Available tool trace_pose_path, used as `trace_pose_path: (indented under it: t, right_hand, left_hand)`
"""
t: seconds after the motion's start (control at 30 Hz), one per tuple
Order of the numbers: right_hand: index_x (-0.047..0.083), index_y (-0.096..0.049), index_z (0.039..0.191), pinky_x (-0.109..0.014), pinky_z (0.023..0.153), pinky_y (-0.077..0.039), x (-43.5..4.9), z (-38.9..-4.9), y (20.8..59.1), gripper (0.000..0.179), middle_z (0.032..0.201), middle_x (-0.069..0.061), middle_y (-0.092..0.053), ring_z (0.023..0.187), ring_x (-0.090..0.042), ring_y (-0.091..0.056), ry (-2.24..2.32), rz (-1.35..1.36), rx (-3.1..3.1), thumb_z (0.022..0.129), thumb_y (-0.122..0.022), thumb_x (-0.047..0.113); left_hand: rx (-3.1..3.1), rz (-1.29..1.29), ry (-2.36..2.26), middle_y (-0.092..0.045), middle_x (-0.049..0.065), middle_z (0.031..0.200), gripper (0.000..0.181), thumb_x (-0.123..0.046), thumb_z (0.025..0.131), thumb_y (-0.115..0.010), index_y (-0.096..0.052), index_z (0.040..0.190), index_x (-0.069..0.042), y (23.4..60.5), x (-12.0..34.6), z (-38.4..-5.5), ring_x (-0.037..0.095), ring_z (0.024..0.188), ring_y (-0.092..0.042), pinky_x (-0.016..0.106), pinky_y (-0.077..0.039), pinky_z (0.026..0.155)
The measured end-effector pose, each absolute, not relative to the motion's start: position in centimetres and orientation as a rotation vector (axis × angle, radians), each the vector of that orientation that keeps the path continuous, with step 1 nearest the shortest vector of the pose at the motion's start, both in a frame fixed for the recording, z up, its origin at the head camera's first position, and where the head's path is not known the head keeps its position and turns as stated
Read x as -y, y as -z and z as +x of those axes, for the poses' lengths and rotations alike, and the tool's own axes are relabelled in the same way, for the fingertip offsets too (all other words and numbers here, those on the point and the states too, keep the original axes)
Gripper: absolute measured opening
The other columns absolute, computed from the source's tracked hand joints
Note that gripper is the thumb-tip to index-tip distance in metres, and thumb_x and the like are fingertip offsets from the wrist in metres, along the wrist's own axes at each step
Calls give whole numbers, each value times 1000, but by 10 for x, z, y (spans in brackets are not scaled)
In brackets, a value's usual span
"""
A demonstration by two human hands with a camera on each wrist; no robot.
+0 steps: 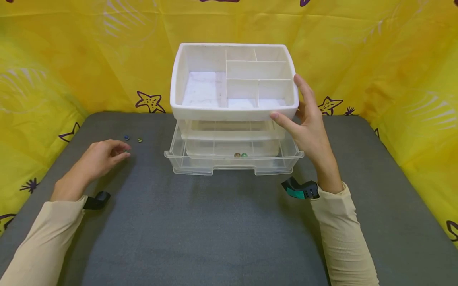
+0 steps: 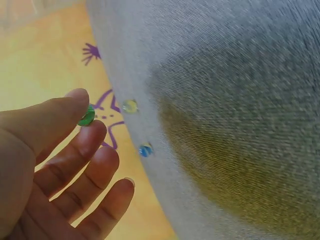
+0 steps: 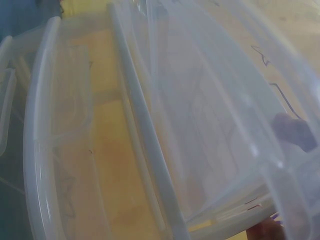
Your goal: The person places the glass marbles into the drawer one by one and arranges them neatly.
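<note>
Left hand (image 1: 101,159) pinches a green marble (image 2: 87,116); right hand (image 1: 310,127) grips the organizer (image 1: 229,113) at 3 o'clock, probably steadying it.

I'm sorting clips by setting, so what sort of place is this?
Probably a small staged recording spot: a patterned yellow cloth walls in the back and both sides of a grey table, and a black strap, perhaps a camera mount, sits at the right wrist.

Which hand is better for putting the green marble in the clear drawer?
Probably the left hand: it pinches the green marble, while the right hand holds the white organizer by its side.
</note>
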State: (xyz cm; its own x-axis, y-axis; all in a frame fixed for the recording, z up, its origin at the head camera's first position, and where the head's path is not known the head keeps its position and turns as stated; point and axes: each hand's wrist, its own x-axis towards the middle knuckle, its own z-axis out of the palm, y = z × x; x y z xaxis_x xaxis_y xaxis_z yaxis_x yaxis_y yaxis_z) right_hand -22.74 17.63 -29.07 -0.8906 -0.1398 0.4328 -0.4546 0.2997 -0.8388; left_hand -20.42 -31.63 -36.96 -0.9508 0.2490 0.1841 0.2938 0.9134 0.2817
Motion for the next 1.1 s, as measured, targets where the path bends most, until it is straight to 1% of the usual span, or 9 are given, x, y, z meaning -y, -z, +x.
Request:
trace_pose_path:
  t: [0.1,0.2,0.4,0.63,0.73,0.9,1.0,1.1]
  right_hand:
    - [22,-24,158,-42,100,-53,-176,-228,291,83,161,3,-23,120,-28,-54,-1620,542,2291,91,-70,6]
    - [22,-24,158,-45,101,-52,-176,-228,291,82,161,4,-23,121,-28,-53,-1620,545,2288,91,-69,7]
    - [22,-23,158,-42,100,-53,-177,-227,291,83,161,4,-23,121,-28,-53,-1624,538,2293,91,-69,6]
    - [23,-23,158,-43,100,-53,-177,-227,291,83,161,5,-23,121,-29,-54,-1625,537,2297,91,-70,7]
    - [23,-23,158,-43,100,-53,-177,-228,291,83,161,5,-23,121,-29,-53,-1626,537,2297,91,-70,7]
    - [23,-23,158,-44,101,-52,-176,-228,291,83,161,5,-23,121,-29,-53,-1628,540,2294,91,-69,7]
    - [23,-23,158,-44,101,-53,-176,-228,291,83,161,5,-23,121,-29,-53,-1625,538,2295,91,-70,7]
    - [23,-23,158,-42,101,-53,-176,-228,291,83,161,5,-23,122,-29,-53,-1620,540,2294,91,-70,7]
  left_hand:
    - [2915,-430,474,-69,5,80,13,-8,89,-72,-73,100,-2,367,312,-203,4,70,-53,25,-45,64]
    - [2887,-444,491,-70,4,81,11,-8,88,-73,-74,98,-4,364,308,-202,-1,70,-52,21,-44,64]
    - [2841,-454,565,-73,7,87,9,-9,88,-74,-74,96,-7,357,297,-200,-4,69,-51,13,-40,63]
    - [2785,-526,575,-73,8,87,13,-3,85,-75,-74,98,-4,348,285,-196,-5,70,-53,8,-40,63]
    - [2765,-550,559,-72,6,86,15,-1,84,-75,-74,98,-5,345,279,-194,-4,70,-53,8,-41,63]
    - [2732,-567,516,-70,3,85,16,-2,84,-76,-73,98,-7,342,272,-191,2,71,-54,14,-43,63]
    - [2719,-559,498,-70,2,87,15,-2,84,-76,-74,98,-8,339,267,-189,8,73,-56,17,-45,65]
    - [2711,-556,498,-71,1,89,16,-2,84,-76,-74,97,-8,336,263,-187,11,75,-57,17,-45,67]
